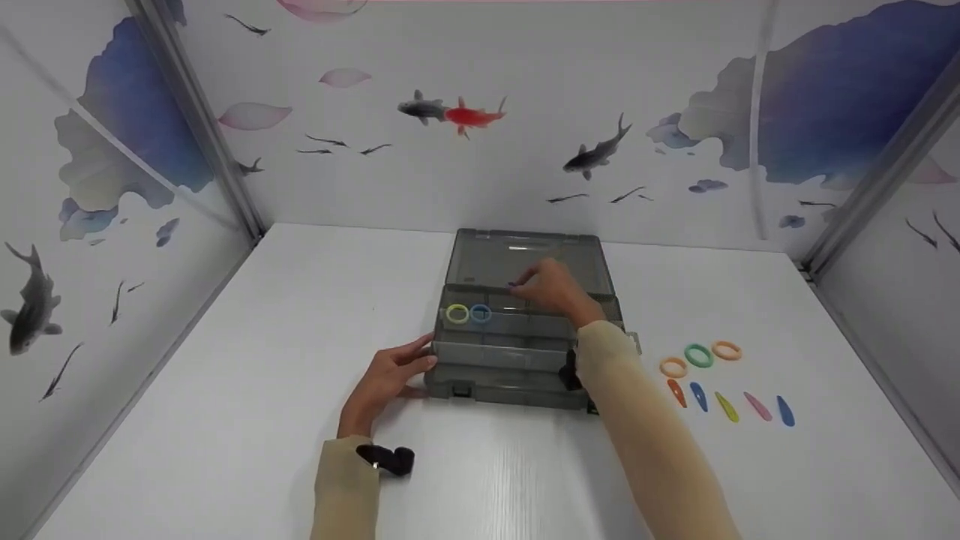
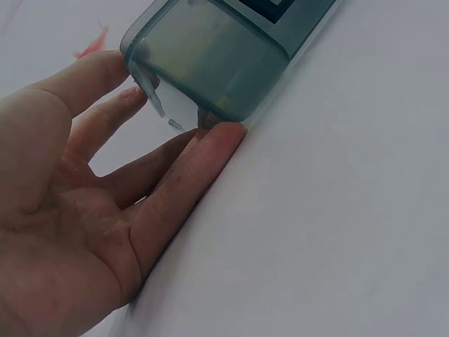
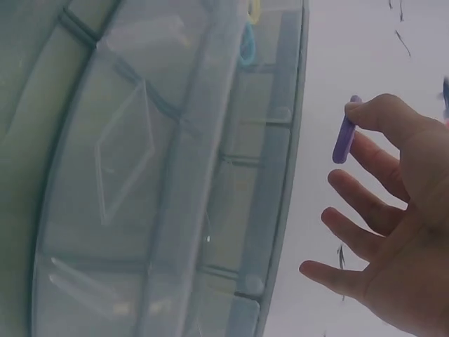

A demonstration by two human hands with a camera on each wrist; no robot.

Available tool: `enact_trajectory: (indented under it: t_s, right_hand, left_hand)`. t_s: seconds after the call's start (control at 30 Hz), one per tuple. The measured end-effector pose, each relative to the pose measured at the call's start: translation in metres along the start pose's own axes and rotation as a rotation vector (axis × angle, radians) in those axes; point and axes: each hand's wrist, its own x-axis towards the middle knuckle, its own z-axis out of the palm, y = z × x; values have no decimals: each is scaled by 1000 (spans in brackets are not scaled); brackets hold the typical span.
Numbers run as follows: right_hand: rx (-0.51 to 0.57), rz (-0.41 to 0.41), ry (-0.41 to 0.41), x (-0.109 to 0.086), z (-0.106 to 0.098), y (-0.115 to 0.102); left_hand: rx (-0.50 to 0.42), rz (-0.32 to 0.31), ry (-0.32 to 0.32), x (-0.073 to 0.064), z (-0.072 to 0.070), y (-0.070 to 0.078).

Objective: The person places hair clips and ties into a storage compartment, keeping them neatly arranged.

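One divided box point(image 1: 517, 395), lid back: left hand point(image 1: 385, 379) grips left end between thumb and fingers, apparently steadying it; right hand point(image 1: 553, 289) pinches purple clip point(image 3: 344, 140) over far side, other fingers spread, perhaps for precision. Five clips point(image 1: 726, 407), three rings point(image 1: 698, 346) at right.

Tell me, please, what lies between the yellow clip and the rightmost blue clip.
A pink clip lies between them, as the head view shows.

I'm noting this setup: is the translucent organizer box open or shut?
Open: in the head view, the organizer box has its lid swung back beyond the exposed compartments.
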Motion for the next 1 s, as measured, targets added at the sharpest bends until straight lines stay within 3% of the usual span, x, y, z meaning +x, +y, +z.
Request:
enact_trajectory:
  t_s: [0.43, 0.83, 1.0]
  right_hand:
    - [-79, 61, -35, 0, 25, -7]
    - [-102, 37, -58, 1, 25, -10]
    - [-40, 38, -75, -1, 23, -7]
  left_hand:
    - [-2, 3, -10, -1, 0, 1]
    - [-2, 13, -5, -2, -2, 2]
    - [-3, 13, -7, -1, -1, 0]
